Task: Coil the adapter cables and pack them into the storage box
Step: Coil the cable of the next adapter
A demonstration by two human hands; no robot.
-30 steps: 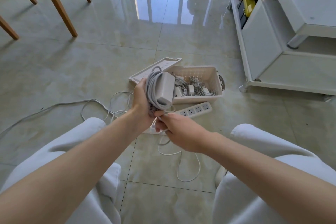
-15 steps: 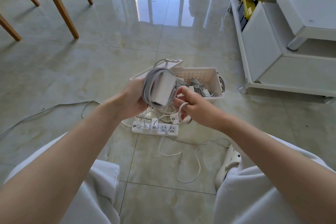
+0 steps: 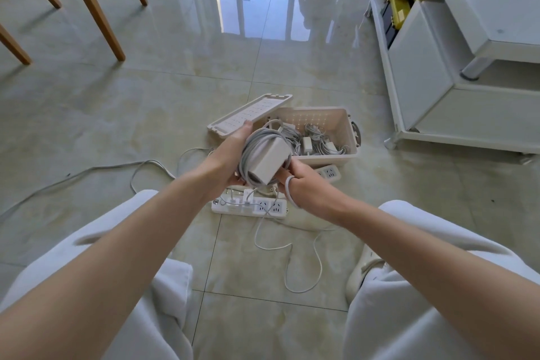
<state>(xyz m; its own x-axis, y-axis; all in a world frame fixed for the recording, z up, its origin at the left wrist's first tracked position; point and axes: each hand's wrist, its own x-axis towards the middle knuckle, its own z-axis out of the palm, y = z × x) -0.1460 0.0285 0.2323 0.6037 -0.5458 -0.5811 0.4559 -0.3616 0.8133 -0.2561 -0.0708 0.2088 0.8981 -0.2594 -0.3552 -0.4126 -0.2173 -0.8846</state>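
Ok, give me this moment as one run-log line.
left hand: grips adapter, cable wound round it | right hand: cable tail looped on finger | storage box: open, other adapters inside

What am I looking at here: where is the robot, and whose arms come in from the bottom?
There is no robot here. A person does the job with bare hands, and the one current picture comes from a wide-angle camera worn on their head, looking forward and down. That is why both forearms and the knees enter from the bottom edge.

The left hand grips a white adapter with its grey cable wound round it. The right hand touches the adapter and has a loop of that cable round a finger.

Beyond the hands, on the tiled floor, stands an open storage box that already holds other chargers, with its lid beside it. A power strip, a second strip and a loose white cord also lie on the floor.
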